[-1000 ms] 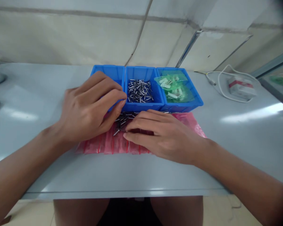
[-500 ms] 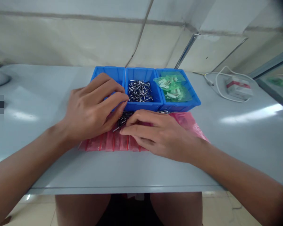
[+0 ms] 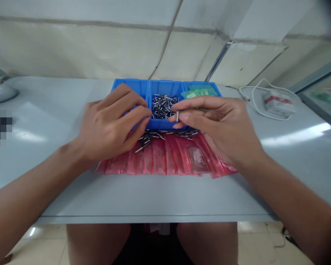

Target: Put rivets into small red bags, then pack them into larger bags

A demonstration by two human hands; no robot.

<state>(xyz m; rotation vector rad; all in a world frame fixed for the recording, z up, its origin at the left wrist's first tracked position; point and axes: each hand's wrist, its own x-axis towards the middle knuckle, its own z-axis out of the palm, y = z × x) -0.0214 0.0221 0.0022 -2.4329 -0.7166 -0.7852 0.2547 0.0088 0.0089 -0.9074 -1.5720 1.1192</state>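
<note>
Being pinched in the right hand (image 3: 223, 123) near the middle bin (image 3: 163, 124), the metal pin (image 3: 177, 117) seems light, stiff, slippery, best held mid-shank (whether the curled left hand (image 3: 110, 125) grips anything is hidden)

- Smooth pale-grey tabletop (image 3: 154, 197)
- Three blue rectangular plastic bins (image 3: 168, 124)
- Row of overlapping translucent pink plastic bags (image 3: 158, 158)
- White-and-red box (image 3: 278, 103)
- Looped white cable (image 3: 281, 118)
</note>
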